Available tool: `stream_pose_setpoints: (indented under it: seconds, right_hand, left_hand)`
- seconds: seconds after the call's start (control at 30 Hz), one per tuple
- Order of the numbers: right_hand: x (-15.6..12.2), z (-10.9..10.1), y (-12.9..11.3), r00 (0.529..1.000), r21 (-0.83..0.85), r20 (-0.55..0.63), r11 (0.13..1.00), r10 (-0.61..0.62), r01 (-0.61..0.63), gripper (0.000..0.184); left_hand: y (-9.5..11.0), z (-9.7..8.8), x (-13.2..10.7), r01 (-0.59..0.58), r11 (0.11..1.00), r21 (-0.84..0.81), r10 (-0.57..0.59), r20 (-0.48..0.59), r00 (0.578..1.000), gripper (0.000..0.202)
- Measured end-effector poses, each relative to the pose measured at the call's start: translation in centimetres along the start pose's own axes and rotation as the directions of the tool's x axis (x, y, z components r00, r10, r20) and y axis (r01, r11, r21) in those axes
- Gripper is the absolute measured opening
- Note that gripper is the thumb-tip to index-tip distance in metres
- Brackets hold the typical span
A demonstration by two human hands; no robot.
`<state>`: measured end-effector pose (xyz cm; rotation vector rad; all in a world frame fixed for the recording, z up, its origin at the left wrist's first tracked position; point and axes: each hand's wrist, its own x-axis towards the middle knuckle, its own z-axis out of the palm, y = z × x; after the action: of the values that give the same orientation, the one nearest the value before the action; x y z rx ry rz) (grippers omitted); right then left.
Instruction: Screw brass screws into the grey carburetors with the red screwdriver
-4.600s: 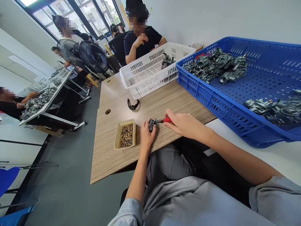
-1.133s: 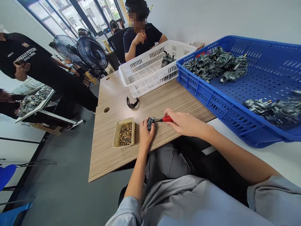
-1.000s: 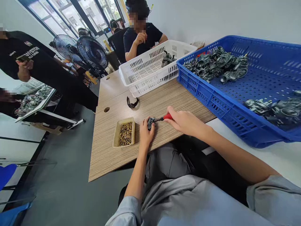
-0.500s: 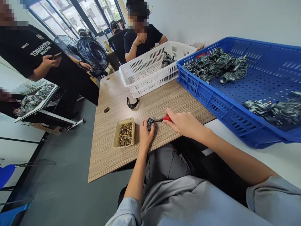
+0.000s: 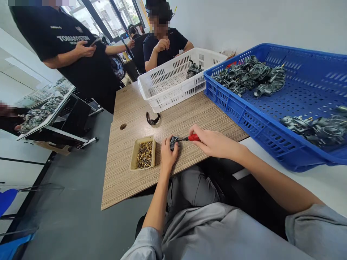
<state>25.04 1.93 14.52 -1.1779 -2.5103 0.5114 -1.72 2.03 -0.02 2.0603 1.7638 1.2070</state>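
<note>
My left hand (image 5: 168, 151) is closed around a small dark grey carburetor (image 5: 173, 143), holding it on the wood-grain table (image 5: 127, 187). In my right hand (image 5: 207, 140) is a screwdriver (image 5: 193, 137) with a red handle. Its shaft points left and its tip meets the carburetor; the exact contact spot is too small to make out. Left of my left hand stands a cream tub (image 5: 131, 167) filled with small brass-coloured parts (image 5: 144, 155).
A black wristwatch (image 5: 153, 119) lies beyond the tub. A white crate (image 5: 165, 104) and a blue crate (image 5: 230, 108), both with metal carburetors inside, stand at the back and right. A person sits across the table; another person stands at the left holding a phone.
My right hand has shifted its grip slightly back, showing more of the red handle. The standing person has moved right, in front of the fan. My left hand stays put.
</note>
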Motion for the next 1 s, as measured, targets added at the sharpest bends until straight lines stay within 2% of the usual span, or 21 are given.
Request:
stream_pose_setpoints:
  seconds: [0.07, 0.17, 0.3, 0.33, 0.4, 0.47, 0.5, 0.53, 0.63, 0.67, 0.7, 0.8, 0.83, 0.87, 0.97, 1.0]
  right_hand:
    - [0.0, 0.1, -0.4, 0.996, -0.103, -0.008, 0.991, 0.090, -0.091, 0.024]
    - [0.2, 0.4, -0.8, 0.976, -0.220, -0.056, 0.951, 0.211, -0.218, 0.039]
    - [0.2, 0.1, -0.4, 0.999, -0.047, 0.004, 0.997, 0.054, -0.054, 0.026]
    - [0.2, 0.0, -0.3, 0.999, -0.041, 0.014, 0.998, 0.045, -0.044, 0.024]
    - [0.3, 0.0, -0.2, 0.991, -0.140, 0.005, 0.981, 0.134, -0.132, 0.027]
    - [0.4, 0.2, -0.2, 0.969, -0.259, -0.045, 0.934, 0.241, -0.245, 0.037]
    - [0.3, 0.3, -0.2, 0.967, -0.268, -0.059, 0.929, 0.249, -0.255, 0.039]
    - [0.3, 0.4, -0.1, 0.974, -0.233, -0.058, 0.946, 0.218, -0.225, 0.038]
    - [0.1, 0.7, 0.3, 0.999, -0.015, -0.017, 0.999, 0.033, -0.034, 0.029]
    - [0.2, 0.8, 0.3, 1.000, 0.004, -0.014, 1.000, 0.021, -0.020, 0.027]
    - [0.2, 0.9, 0.3, 0.998, -0.026, -0.024, 0.998, 0.051, -0.052, 0.027]
    - [0.3, 1.3, 0.0, 0.966, -0.221, -0.118, 0.942, 0.230, -0.251, 0.036]
    - [0.4, 1.3, 0.0, 0.959, -0.235, -0.137, 0.932, 0.248, -0.275, 0.038]
    - [0.4, 1.3, 0.1, 0.965, -0.206, -0.130, 0.945, 0.230, -0.253, 0.038]
    - [0.4, 0.9, 0.5, 0.998, 0.021, -0.040, 0.999, 0.048, -0.047, 0.029]
    - [0.4, 0.8, 0.5, 1.000, 0.057, -0.022, 0.998, 0.018, -0.017, 0.027]
  left_hand:
    - [0.0, 0.0, 0.0, 0.001, 1.000, 0.001, -0.001, 0.000, 1.000, 0.040]
    - [0.0, 0.0, 0.0, -0.005, 1.000, -0.002, 0.005, 0.000, 1.000, 0.040]
    - [0.0, 0.0, 0.0, -0.011, 1.000, 0.003, 0.011, 0.004, 1.000, 0.040]
    - [0.0, 0.1, 0.0, -0.007, 1.000, 0.007, 0.007, 0.003, 1.000, 0.041]
    - [0.2, 0.1, 0.0, 0.007, 1.000, 0.015, -0.007, 0.002, 1.000, 0.041]
    - [0.3, 0.1, -0.1, 0.018, 1.000, 0.015, -0.019, 0.007, 1.000, 0.041]
    - [0.4, 0.1, -0.2, 0.020, 1.000, 0.012, -0.020, 0.009, 1.000, 0.041]
    - [0.5, 0.1, -0.2, 0.021, 1.000, 0.008, -0.022, 0.010, 1.000, 0.042]
    - [0.5, 0.1, -0.3, 0.025, 1.000, -0.009, -0.025, 0.008, 1.000, 0.043]
    - [0.5, 0.1, -0.3, 0.026, 1.000, -0.013, -0.026, 0.007, 1.000, 0.043]
    - [0.5, 0.1, -0.3, 0.028, 0.999, -0.016, -0.028, 0.008, 1.000, 0.044]
    - [0.5, 0.2, -0.4, 0.032, 0.999, -0.019, -0.031, 0.013, 0.999, 0.044]
    - [0.5, 0.2, -0.4, 0.032, 0.999, -0.020, -0.032, 0.014, 0.999, 0.044]
    - [0.5, 0.2, -0.4, 0.032, 0.999, -0.022, -0.032, 0.014, 0.999, 0.044]
    - [0.5, 0.1, -0.4, 0.035, 0.999, -0.029, -0.034, 0.017, 0.999, 0.044]
    - [0.5, 0.0, -0.4, 0.036, 0.999, -0.031, -0.036, 0.020, 0.999, 0.044]
